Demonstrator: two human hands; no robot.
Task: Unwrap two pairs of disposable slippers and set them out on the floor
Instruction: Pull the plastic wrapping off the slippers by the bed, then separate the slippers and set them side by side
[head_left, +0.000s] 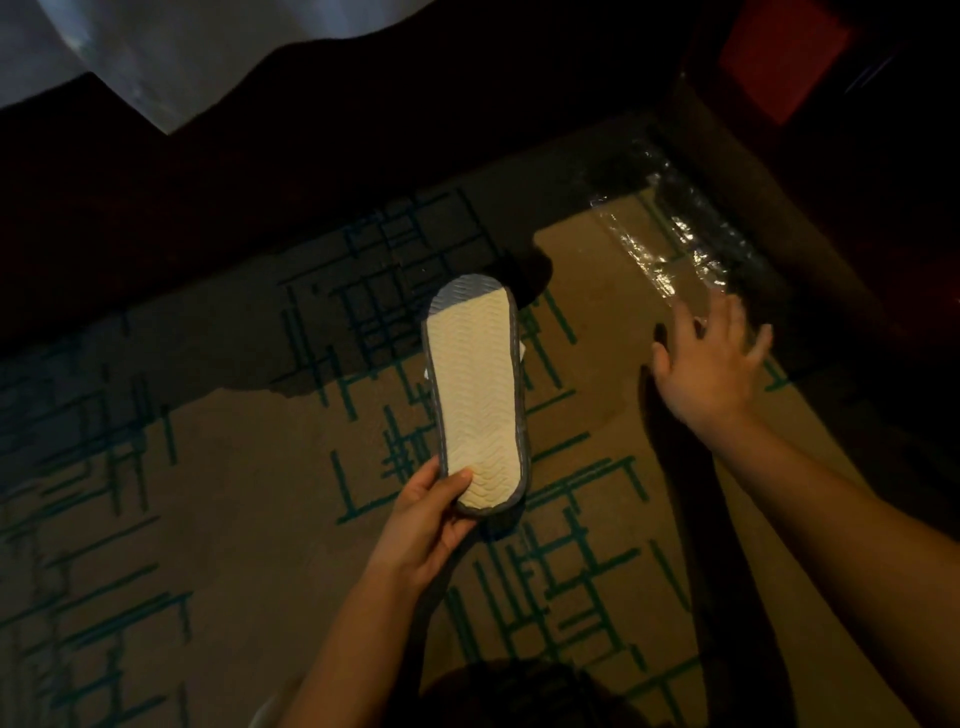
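My left hand (426, 525) grips the heel end of a disposable slipper (475, 389), held above the floor with its cream, ridged sole facing up and a grey trim around the edge. It may be a stacked pair; I cannot tell. My right hand (711, 364) is spread open and blurred over the carpet, just below a clear plastic wrapper (670, 244) that lies crumpled on the floor at the upper right.
The floor is a tan carpet (249, 509) with teal line patterns. A dark piece of furniture (260, 171) runs along the top, with white fabric (156, 47) above it. A dark edge and a red object (784, 57) stand at the upper right.
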